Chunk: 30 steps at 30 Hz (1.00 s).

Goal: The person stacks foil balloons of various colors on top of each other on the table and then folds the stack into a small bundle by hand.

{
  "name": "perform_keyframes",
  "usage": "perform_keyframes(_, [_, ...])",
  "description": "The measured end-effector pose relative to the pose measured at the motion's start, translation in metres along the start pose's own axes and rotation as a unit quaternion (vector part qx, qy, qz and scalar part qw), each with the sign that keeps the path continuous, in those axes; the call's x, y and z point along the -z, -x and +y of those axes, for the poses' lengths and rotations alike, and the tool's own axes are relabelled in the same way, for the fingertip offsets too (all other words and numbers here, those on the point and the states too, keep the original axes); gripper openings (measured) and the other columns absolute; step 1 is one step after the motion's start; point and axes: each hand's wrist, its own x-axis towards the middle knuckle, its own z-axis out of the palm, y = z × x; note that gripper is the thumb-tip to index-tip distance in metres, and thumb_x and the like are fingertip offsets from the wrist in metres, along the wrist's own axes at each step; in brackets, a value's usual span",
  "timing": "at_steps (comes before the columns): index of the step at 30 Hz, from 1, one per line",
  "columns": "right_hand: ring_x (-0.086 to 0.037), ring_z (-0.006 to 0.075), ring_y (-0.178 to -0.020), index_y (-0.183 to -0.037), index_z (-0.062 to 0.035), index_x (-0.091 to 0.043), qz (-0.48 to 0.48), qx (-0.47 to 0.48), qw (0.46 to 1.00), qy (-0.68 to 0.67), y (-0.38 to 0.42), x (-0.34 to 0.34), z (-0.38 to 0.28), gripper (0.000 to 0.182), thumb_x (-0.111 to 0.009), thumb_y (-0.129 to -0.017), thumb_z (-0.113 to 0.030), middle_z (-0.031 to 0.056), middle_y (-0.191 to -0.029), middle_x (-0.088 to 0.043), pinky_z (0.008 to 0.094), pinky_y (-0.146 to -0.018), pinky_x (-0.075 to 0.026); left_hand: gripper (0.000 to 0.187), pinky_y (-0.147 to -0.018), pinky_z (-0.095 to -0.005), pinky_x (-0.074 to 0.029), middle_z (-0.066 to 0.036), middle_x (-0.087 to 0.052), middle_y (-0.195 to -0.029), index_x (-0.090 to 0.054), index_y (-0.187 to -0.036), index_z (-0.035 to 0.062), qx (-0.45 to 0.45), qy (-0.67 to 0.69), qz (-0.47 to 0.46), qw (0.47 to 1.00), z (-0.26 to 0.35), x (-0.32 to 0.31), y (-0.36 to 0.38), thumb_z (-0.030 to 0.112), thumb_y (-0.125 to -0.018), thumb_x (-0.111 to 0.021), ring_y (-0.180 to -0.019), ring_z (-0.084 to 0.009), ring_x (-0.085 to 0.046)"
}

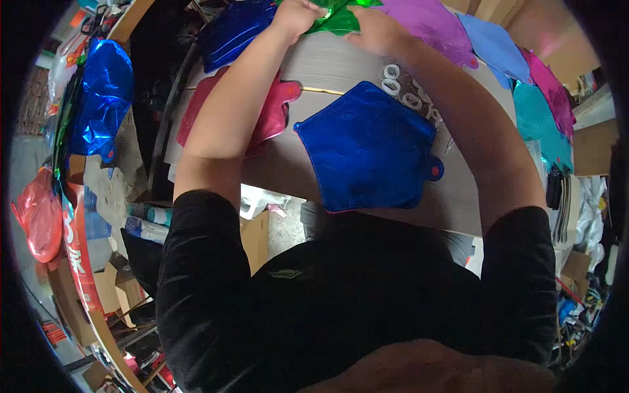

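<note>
At the top edge of the head view, my left hand (298,18) is closed on a shiny green foil balloon (339,21), which lies flat and runs out of the picture. My right hand (379,29) rests at the right side of the same green foil, its thumb and finger apart; part of it is cut off by the edge. Nearer to me lies a flat dark-blue foil balloon (370,150) with a small round tab. A red-pink foil balloon (272,121) is partly hidden under my left forearm.
White ring-shaped pieces (391,78) lie by my right forearm on the grey-brown work surface (327,56). Purple (432,29), light-blue (495,49) and teal (537,118) foils fan out to the right. Blue foil (103,98) and a red balloon (40,216) hang at left.
</note>
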Motion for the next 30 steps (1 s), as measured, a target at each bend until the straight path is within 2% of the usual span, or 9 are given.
perform_keyframes(5, [-0.052, 0.0423, -0.135, -0.139, -0.0003, -0.057, 0.125, 0.095, 0.986, 0.061, 0.008, -0.006, 0.007, 0.066, -0.076, -0.082, -0.026, 0.0269, -0.141, -0.058, 0.0495, -0.113, -0.043, 0.025, -0.068, -0.0390, -0.052, -0.010, -0.074, -0.080, -0.077, -0.088, -0.0024, -0.015, -0.121, 0.034, 0.992, 0.043, -0.004, 0.031, 0.017, -0.079, -0.089, -0.070, -0.0200, -0.063])
perform_keyframes(7, [-0.049, 0.0420, -0.138, -0.136, -0.0002, -0.059, 0.330, 0.301, 0.894, -0.022, 0.002, -0.020, 0.020, 0.062, -0.076, -0.080, -0.023, 0.0262, -0.144, -0.056, 0.0496, -0.113, -0.042, 0.028, -0.069, -0.0392, -0.052, -0.010, -0.074, -0.080, -0.077, -0.089, -0.0026, -0.106, -0.074, 0.025, 0.991, 0.024, -0.001, 0.030, 0.019, -0.078, -0.090, -0.070, -0.0200, -0.063])
perform_keyframes(11, [-0.053, 0.0413, -0.134, -0.132, 0.0001, -0.061, 0.315, 0.246, 0.915, 0.057, 0.000, 0.008, -0.008, 0.057, -0.074, -0.080, -0.019, 0.0273, -0.142, -0.056, 0.0490, -0.111, -0.044, 0.028, -0.068, -0.0388, -0.051, -0.011, -0.074, -0.079, -0.077, -0.089, -0.0028, -0.215, 0.024, -0.003, 0.976, -0.003, -0.003, 0.013, 0.020, -0.079, -0.089, -0.070, -0.0203, -0.063])
perform_keyframes(12, [-0.054, 0.0409, -0.133, -0.133, 0.0003, -0.061, 0.183, 0.182, 0.965, 0.052, 0.000, 0.019, -0.015, 0.057, -0.073, -0.081, -0.018, 0.0280, -0.143, -0.056, 0.0485, -0.110, -0.046, 0.028, -0.068, -0.0388, -0.051, -0.011, -0.074, -0.079, -0.077, -0.089, -0.0028, -0.214, 0.022, -0.002, 0.977, -0.004, -0.002, 0.004, 0.020, -0.079, -0.089, -0.070, -0.0203, -0.063])
perform_keyframes(14, [-0.056, 0.0405, -0.132, -0.134, 0.0006, -0.060, 0.048, 0.113, 0.991, 0.044, -0.006, 0.021, -0.015, 0.057, -0.073, -0.081, -0.017, 0.0287, -0.144, -0.055, 0.0480, -0.109, -0.047, 0.024, -0.069, -0.0392, -0.051, -0.011, -0.075, -0.084, -0.077, -0.092, -0.0032, 0.051, -0.096, -0.013, 0.994, -0.002, -0.002, -0.012, 0.017, -0.083, -0.085, -0.072, -0.0216, -0.064])
perform_keyframes(16, [-0.060, 0.0398, -0.126, -0.131, 0.0011, -0.061, -0.003, 0.032, 0.996, 0.079, -0.023, 0.004, -0.003, 0.055, -0.073, -0.081, -0.018, 0.0292, -0.141, -0.056, 0.0480, -0.106, -0.049, 0.023, -0.070, -0.0397, -0.052, -0.011, -0.075, -0.088, -0.076, -0.095, -0.0039, 0.055, -0.022, 0.002, 0.998, -0.010, -0.002, -0.015, 0.015, -0.084, -0.083, -0.074, -0.0224, -0.064])
perform_keyframes(22, [-0.055, 0.0408, -0.128, -0.121, 0.0016, -0.067, 0.359, 0.204, 0.900, 0.144, -0.005, -0.017, 0.006, 0.043, -0.071, -0.081, -0.015, 0.0255, -0.130, -0.061, 0.0489, -0.111, -0.043, 0.028, -0.074, -0.0418, -0.054, -0.011, -0.075, -0.100, -0.075, -0.105, -0.0060, -0.074, 0.138, -0.017, 0.988, 0.009, 0.015, 0.019, 0.012, -0.084, -0.082, -0.083, -0.0241, -0.066])
perform_keyframes(27, [-0.054, 0.0400, -0.129, -0.117, 0.0004, -0.067, 0.260, 0.257, 0.928, 0.067, -0.001, 0.004, -0.008, 0.039, -0.068, -0.081, -0.014, 0.0229, -0.128, -0.063, 0.0489, -0.109, -0.043, 0.030, -0.074, -0.0414, -0.054, -0.011, -0.075, -0.099, -0.076, -0.104, -0.0052, -0.086, 0.096, -0.026, 0.991, -0.002, 0.008, 0.001, 0.011, -0.081, -0.085, -0.082, -0.0238, -0.066])
perform_keyframes(30, [-0.056, 0.0385, -0.125, -0.113, -0.0003, -0.067, 0.157, 0.202, 0.963, 0.080, -0.009, 0.001, -0.005, 0.034, -0.066, -0.082, -0.013, 0.0208, -0.125, -0.064, 0.0485, -0.106, -0.045, 0.031, -0.074, -0.0412, -0.054, -0.012, -0.075, -0.096, -0.076, -0.101, -0.0056, 0.079, -0.022, 0.021, 0.996, -0.001, -0.001, -0.011, 0.012, -0.078, -0.088, -0.079, -0.0236, -0.065])
